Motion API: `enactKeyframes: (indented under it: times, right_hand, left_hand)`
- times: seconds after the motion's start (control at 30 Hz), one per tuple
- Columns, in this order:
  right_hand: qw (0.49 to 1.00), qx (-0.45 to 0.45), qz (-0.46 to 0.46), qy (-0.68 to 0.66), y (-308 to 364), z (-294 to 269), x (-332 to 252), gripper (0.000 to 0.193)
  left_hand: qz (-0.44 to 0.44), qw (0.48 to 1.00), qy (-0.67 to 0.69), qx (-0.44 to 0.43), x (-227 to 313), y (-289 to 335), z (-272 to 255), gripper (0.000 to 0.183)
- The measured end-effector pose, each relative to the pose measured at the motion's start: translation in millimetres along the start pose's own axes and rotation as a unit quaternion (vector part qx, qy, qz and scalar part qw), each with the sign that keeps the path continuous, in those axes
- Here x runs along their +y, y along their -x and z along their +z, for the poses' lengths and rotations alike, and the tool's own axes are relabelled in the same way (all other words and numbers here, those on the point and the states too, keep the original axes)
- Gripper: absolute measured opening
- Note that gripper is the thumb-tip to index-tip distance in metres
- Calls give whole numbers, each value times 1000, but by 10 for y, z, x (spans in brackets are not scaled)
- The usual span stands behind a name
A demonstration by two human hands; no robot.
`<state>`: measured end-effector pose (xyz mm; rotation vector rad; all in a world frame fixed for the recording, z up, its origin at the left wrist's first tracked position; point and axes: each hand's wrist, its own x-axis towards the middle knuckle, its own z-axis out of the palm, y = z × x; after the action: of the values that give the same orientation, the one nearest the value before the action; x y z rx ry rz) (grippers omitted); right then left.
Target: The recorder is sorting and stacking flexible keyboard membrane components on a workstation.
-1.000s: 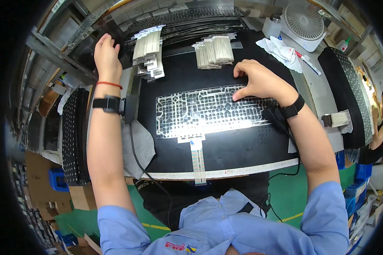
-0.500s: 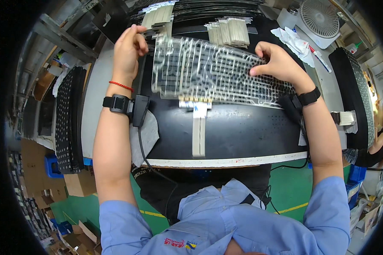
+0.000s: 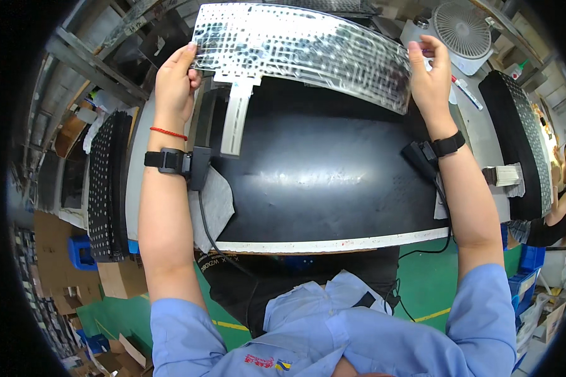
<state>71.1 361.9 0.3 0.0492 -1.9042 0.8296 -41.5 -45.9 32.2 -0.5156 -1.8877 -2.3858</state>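
A clear flexible keyboard membrane sheet, printed with rows of dots and traces, is held up over the far part of the black mat. Light glares off its upper middle. From its near edge, toward the left, a pale ribbon tail hangs down. My left hand pinches the sheet's left edge between thumb and fingers. At the other end, my right hand has its thumb against the right edge, with the fingers curled behind. The sheet bows between both hands, its right end lower in the picture.
The black mat covers the white-edged table. A grey cloth piece lies at its left. Beyond my right hand are a white fan and a marker pen. Dotted black stacks flank the table. A person is at far right.
The membrane sheet has risen and moved away from me, its tail swinging left off the mat. My left hand now grips its left edge; my right hand has shifted out to its right edge.
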Motion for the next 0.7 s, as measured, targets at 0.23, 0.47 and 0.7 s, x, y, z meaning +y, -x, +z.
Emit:
enactKeyframes:
  times: [0.23, 0.47, 0.7]
  right_hand:
    - [997, 28, 68, -13, 5, 14, 220, 46]
    - [994, -52, 87, -31, 81, 91, 216, 52]
    - [991, -93, 99, 2, -119, 243, 126, 70]
  left_hand:
    - [-55, 993, 21, 105, 33, -359, -42, 23]
    - [-175, 957, -116, 198, -382, -279, -244, 59]
    - [-325, 945, 18, 11, -368, -295, -188, 63]
